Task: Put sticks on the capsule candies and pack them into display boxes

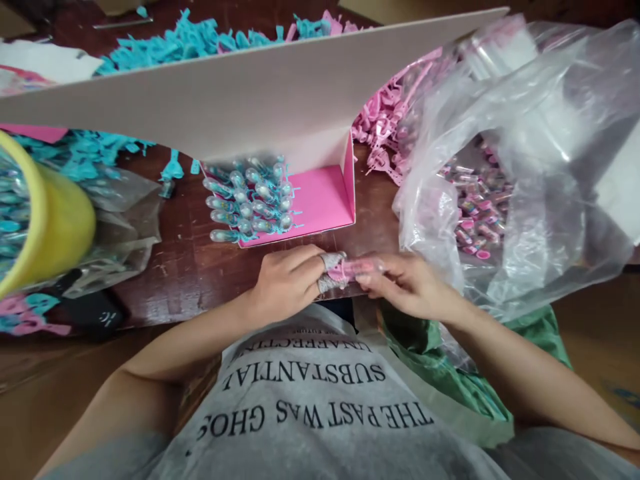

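Observation:
My left hand (293,281), with whitish tape wrapped round its fingertips, pinches a pink plastic piece (338,269) near the table's front edge. Into or against that piece, my right hand (417,285) holds a small clear tube with pink contents (364,267); the exact joint is hidden and blurred. Just beyond my hands stands an open box with a pink floor (323,200). Rows of clear-topped tubes with turquoise pieces (250,200) fill its left part. To the right, a clear plastic bag (545,180) lies open around many loose pink-capped tubes (480,227).
The box's tall pale flap (240,100) stands across the table. Behind it lie heaps of turquoise pieces (170,47) and pink pieces (385,120). A yellow tub (65,213) holding tubes and a black phone-like device (90,310) are at the left. Green fabric (450,367) hangs below the edge.

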A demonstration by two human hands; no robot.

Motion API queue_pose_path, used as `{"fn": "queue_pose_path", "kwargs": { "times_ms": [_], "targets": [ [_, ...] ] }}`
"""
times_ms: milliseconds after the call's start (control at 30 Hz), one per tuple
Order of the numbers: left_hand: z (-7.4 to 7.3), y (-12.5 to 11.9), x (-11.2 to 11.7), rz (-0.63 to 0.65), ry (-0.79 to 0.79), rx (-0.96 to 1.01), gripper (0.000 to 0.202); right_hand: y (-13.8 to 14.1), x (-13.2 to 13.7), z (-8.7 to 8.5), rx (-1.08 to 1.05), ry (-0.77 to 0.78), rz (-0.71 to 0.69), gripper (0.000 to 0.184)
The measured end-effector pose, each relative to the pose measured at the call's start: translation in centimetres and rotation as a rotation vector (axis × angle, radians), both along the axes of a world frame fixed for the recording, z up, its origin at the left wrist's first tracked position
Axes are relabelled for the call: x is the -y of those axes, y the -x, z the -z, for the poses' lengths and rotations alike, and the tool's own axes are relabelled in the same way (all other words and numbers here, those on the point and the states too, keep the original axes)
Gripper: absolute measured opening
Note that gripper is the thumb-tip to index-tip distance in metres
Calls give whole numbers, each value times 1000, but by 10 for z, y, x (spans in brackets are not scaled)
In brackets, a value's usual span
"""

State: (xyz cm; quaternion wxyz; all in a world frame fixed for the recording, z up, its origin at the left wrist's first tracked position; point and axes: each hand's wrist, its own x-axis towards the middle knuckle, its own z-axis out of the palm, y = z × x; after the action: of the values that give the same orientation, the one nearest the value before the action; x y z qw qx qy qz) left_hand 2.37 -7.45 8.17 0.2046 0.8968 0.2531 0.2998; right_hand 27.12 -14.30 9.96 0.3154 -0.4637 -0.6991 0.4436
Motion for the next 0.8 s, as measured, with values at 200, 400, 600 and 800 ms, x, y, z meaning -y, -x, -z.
{"fn": "queue_pose_path", "kwargs": {
  "times_ms": [200, 400, 600, 800],
  "targets": [
    [-8, 10, -15, -44, -138, -67, 16, 0, -14, -6, -154, 181, 84, 37],
    [-12, 15, -18, -111, -94, -47, 20, 5, -35, -6, -66, 261, 76, 59],
    [-18, 16, -25, -220, 66, -16, 27, 7, -60, -11, -134, 85, 72, 51],
    [-20, 16, -28, -247, 60, -3, 34, 11, -72, -10, 27, -58, 52, 39]
  ]
}}
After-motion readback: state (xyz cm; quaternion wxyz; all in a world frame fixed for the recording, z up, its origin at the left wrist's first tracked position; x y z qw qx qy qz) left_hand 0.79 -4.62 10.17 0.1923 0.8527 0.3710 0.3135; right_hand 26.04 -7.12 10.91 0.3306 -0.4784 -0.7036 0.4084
